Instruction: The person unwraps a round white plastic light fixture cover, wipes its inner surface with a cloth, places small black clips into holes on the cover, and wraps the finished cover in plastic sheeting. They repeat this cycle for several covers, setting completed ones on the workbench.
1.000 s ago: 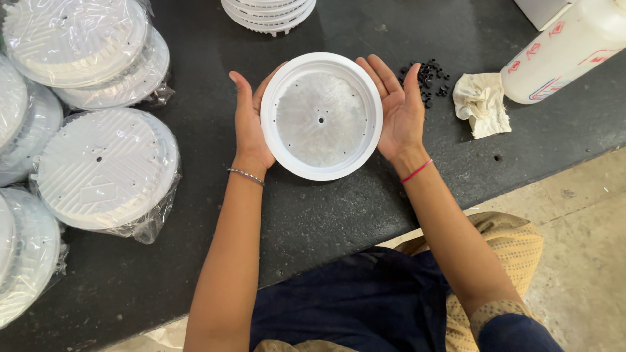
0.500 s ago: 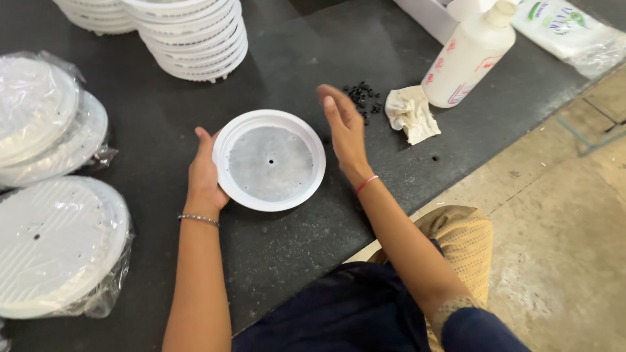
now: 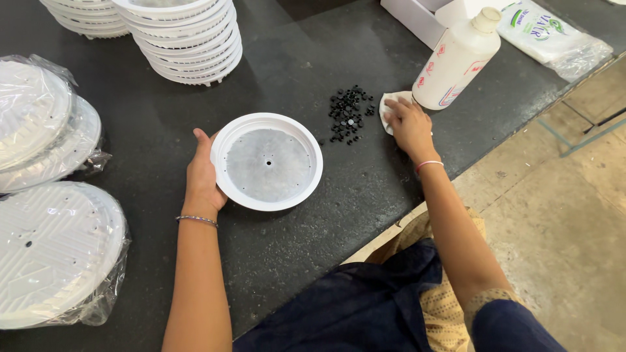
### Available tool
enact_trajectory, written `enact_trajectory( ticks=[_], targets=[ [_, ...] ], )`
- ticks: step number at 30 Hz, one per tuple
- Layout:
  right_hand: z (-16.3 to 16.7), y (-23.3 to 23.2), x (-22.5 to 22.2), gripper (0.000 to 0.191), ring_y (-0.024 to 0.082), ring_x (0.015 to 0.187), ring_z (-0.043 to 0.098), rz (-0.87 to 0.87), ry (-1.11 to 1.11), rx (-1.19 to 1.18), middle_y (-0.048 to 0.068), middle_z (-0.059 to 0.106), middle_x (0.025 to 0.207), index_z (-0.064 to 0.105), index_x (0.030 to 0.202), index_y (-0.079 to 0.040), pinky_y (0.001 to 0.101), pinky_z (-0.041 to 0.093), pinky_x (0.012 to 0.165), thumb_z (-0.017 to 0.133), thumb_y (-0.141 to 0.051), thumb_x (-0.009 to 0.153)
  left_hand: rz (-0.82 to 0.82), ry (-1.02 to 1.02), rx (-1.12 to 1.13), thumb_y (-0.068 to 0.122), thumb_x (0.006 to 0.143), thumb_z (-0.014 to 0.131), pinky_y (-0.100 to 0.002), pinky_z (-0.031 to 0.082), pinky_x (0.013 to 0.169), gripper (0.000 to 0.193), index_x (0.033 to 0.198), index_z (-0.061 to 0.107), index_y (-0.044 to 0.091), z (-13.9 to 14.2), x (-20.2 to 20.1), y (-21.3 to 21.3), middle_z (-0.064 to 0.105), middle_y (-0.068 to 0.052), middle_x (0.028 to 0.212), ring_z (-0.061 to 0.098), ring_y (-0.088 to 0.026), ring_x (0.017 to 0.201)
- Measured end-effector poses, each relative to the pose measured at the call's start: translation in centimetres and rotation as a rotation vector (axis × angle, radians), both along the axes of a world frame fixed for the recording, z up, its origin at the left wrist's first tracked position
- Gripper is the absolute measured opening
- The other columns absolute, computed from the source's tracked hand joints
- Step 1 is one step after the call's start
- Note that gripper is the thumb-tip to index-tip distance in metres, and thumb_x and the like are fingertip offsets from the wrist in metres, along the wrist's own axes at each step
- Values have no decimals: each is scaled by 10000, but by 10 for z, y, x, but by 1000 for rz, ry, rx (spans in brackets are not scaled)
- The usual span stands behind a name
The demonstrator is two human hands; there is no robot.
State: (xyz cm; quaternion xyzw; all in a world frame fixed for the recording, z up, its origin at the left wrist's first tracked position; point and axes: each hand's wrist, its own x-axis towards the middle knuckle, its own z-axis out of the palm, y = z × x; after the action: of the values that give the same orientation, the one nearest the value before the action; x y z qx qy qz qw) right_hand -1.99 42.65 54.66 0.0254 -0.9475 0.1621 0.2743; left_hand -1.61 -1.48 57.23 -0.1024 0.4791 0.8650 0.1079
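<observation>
Two hands: left hand [image 3: 203, 177] fingers clamped on white round dish [image 3: 267, 161], right hand [image 3: 407, 125] fingers together on white cloth [image 3: 390, 104].

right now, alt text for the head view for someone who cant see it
A person's left hand holds the rim of a round white disc on a dark table, while the right hand rests on a white cloth beside small black parts and a white bottle.

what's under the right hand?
The right hand rests on a crumpled white cloth beside the white bottle. Only the cloth's left edge shows; the rest is covered by the hand.
</observation>
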Motion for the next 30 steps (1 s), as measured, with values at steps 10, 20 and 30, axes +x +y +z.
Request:
enact_trajectory(
  ticks=[10, 20, 30],
  targets=[
    [64, 25, -12, 227, 345, 957, 735, -64, 420, -81, 167, 743, 1014, 762, 1140, -94, 420, 569, 846, 697, -7, 940, 17, 34, 9, 575, 1013, 397, -370, 534, 1027, 701, 1369, 621, 14, 0, 6, 1, 696, -84, 1329, 664, -209, 1200],
    [146, 138, -62, 157, 460, 895, 640, -53, 362, 235, 276, 670, 1020, 688, 1073, 48, 540, 504, 770, 566, -14, 997, 23, 28, -2, 580, 998, 415, -368, 532, 1028, 707, 1373, 617, 16, 2, 6, 4, 697, -79, 1324, 667, -200, 1195],
    [173, 120, -43, 286, 401, 699, 647, -226, 199, 602, 193, 680, 770, 724, 882, -16, 500, 493, 582, 616, -265, 975, 12, 54, 22, 593, 983, 426, -373, 534, 1031, 732, 1380, 609, 6, -7, 3, 2, 694, -88, 1331, 669, -205, 1194]
  ],
)
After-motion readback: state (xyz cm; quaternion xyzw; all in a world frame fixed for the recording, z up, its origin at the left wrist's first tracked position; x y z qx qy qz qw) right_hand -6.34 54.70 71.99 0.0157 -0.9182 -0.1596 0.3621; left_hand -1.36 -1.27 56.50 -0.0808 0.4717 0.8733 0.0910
